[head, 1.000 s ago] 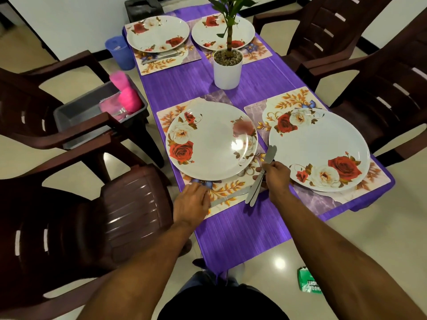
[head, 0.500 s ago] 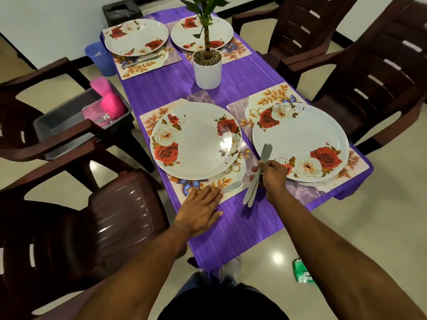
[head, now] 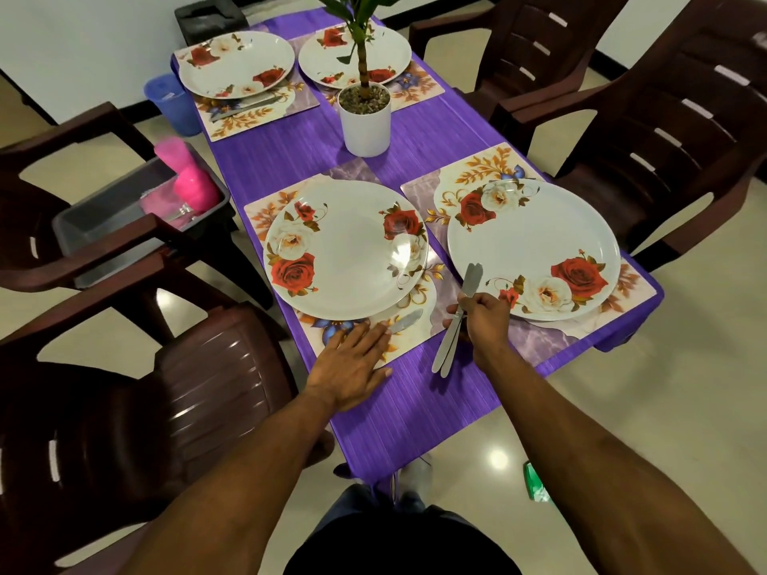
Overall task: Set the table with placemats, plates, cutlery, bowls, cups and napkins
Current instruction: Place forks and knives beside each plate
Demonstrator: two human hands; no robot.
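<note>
— Right grip (head: 481,315) pinches two steel knives (head: 450,346); left grip (head: 352,363) lies spread flat on the floral placemat (head: 409,340) beside a laid steel knife (head: 404,321).
— Four rose-patterned plates (head: 344,251) sit on the desk; bowls, cups, napkins not yet out.

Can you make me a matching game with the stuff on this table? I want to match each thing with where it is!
Things:
1. plant pot
2. pink cups
3. butter knife
4. two knives

Places:
A. in the right hand's grip
B. in the grey bin on a chair
C. middle of the purple table
D. on the placemat, by the left hand

Pairs: 1-C, 2-B, 3-D, 4-A
</note>
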